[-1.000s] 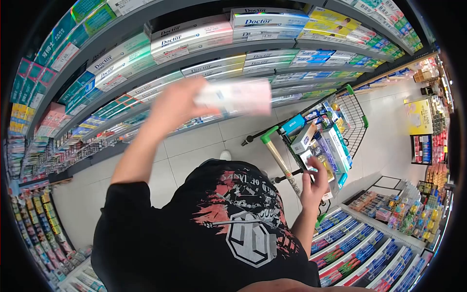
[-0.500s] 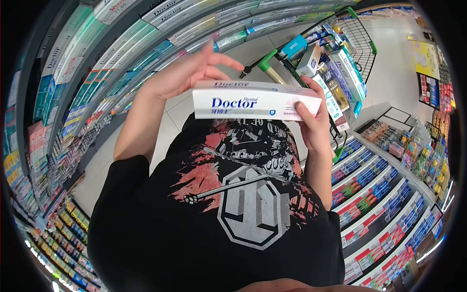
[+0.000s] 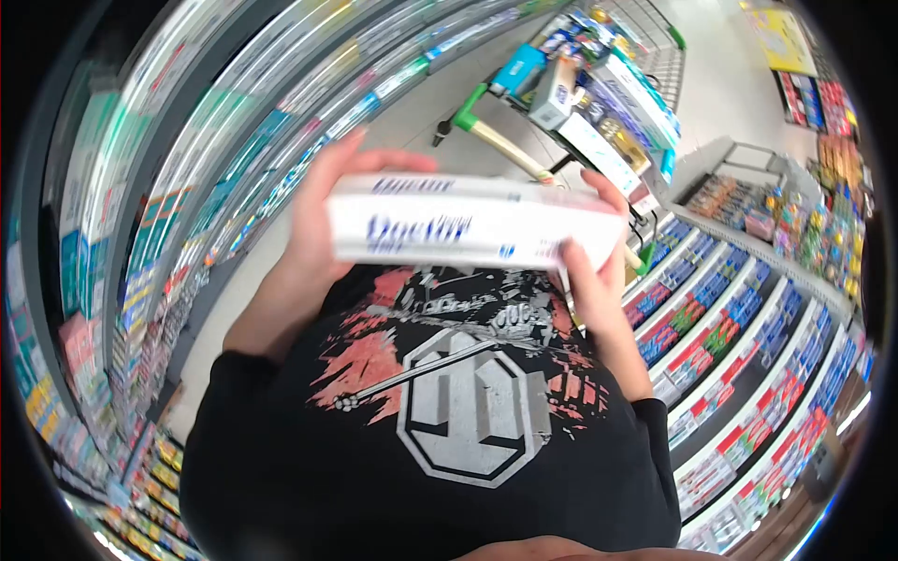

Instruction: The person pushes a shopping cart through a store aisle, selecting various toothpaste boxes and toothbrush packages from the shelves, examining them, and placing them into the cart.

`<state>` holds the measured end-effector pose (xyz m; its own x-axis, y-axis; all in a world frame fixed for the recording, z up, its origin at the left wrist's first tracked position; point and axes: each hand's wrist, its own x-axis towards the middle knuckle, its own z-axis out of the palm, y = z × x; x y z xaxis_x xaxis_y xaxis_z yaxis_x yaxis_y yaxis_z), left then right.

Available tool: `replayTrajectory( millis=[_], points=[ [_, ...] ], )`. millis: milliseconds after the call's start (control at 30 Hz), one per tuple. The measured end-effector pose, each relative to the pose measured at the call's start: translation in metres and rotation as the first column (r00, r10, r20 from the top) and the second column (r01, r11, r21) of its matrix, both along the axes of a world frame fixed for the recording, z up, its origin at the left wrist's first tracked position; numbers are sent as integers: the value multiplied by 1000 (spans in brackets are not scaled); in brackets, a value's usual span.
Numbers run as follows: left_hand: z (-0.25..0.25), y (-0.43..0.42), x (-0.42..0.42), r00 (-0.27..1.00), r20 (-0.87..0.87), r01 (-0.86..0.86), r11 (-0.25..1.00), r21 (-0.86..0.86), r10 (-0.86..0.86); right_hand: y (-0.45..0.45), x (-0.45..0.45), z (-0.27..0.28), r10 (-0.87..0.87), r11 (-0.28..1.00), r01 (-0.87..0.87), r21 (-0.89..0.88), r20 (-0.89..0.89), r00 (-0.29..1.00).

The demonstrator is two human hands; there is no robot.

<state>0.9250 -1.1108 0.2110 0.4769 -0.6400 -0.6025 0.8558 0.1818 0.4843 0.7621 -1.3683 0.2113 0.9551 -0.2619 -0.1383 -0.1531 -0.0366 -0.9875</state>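
Note:
A long white toothpaste box (image 3: 421, 224) with blue "Dental Doctor" lettering is held level in front of my chest, slightly blurred. My right hand (image 3: 599, 266) grips its right end, thumb on the front face and fingers behind. Against the left end lies my left hand (image 3: 318, 210), its palm at the box's edge and its fingers reaching along behind the top. Part of each hand's fingers is hidden by the box.
Beyond the box stands a shopping cart (image 3: 474, 122) with green corners, loaded with several boxes. Stocked shelves (image 3: 201, 140) curve along my left. More shelves (image 3: 725, 365) with toothpaste boxes line the right. A yellow sign (image 3: 781, 40) is at upper right.
My left hand, raised and apart from the box's front before, has come down onto its left end. The box has shifted a little left and nearer my body, and the view has turned.

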Motion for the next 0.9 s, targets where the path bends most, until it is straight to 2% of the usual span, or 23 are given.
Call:
replayTrajectory(
  millis=[33, 67, 100, 133, 167, 200, 267, 300, 333, 367, 400, 433, 500, 567, 667, 700, 800, 867, 900],
  points=[
    [30, -3, -10, 972, 229, 10, 985, 173, -50, -2, -13, 1, 9, 1000, -7, -17, 128, 992],
    [46, 1, -19, 939, 338, -4, 983, 182, -59, -3, -26, 3, 22, 999, -13, -35, 253, 967],
    [49, 13, -15, 886, 445, 117, 992, 54, -129, -6, -19, 2, 103, 995, -91, -48, 492, 865],
    [53, 24, -11, 822, 547, 240, 968, -76, -161, -9, -13, 2, 180, 982, -168, -86, 693, 698],
    [53, 24, -6, 751, 639, 323, 936, -137, -166, -7, -28, 20, -19, 919, -158, 360, 442, 897],
    [52, 21, -1, 672, 725, 405, 895, -187, -153, -15, -29, 25, -12, 899, -148, 412, 360, 933],
    [44, 10, 1, 740, 650, 351, 924, -154, -173, -32, -31, 33, 6, 851, -103, 516, 186, 983],
    [42, 3, 2, 770, 613, 322, 937, -132, -178, -32, -21, 9, 38, 974, -131, 185, 437, 899],
    [49, -15, -5, 754, 637, 174, 984, 38, -158, -30, -17, -7, 150, 985, -59, -163, 627, 765],
    [34, -23, 0, 868, 474, 146, 989, 40, -147, -26, -22, -9, 12, 997, 20, -69, 438, 899],
    [10, -33, 6, 947, 293, 118, 992, 52, -128, -22, -27, -11, -120, 993, 121, 10, 216, 969],
    [-10, -40, 9, 966, 225, 129, 992, 8, -127, -27, -26, -20, -135, 983, 120, 137, 109, 985],
    [-44, -55, 13, 988, 87, 137, 987, -78, -130, -36, -29, -29, -151, 980, 142, 142, 59, 987],
    [-56, -71, 12, 987, 71, 145, 989, -42, -142, -48, -36, -39, -156, 984, 154, 86, 16, 988],
    [-72, -97, 14, 972, 86, 218, 976, 11, -218, -75, -48, -39, -67, 969, 84, 231, -80, 994],
    [-82, -106, 18, 962, 103, 252, 967, 20, -253, -85, -53, -47, -72, 938, 97, 332, -88, 993],
    [-92, -143, 28, 909, 170, 360, 923, 138, -380, -108, -69, -64, -54, 939, 101, 330, -148, 987],
    [-116, -158, 33, 869, 205, 401, 884, 240, -450, -123, -77, -78, -133, 945, 190, 266, -220, 966],
    [-118, -162, 37, 836, 193, 469, 852, 234, -513, -133, -79, -86, -169, 941, 230, 248, -246, 955]
  ],
)
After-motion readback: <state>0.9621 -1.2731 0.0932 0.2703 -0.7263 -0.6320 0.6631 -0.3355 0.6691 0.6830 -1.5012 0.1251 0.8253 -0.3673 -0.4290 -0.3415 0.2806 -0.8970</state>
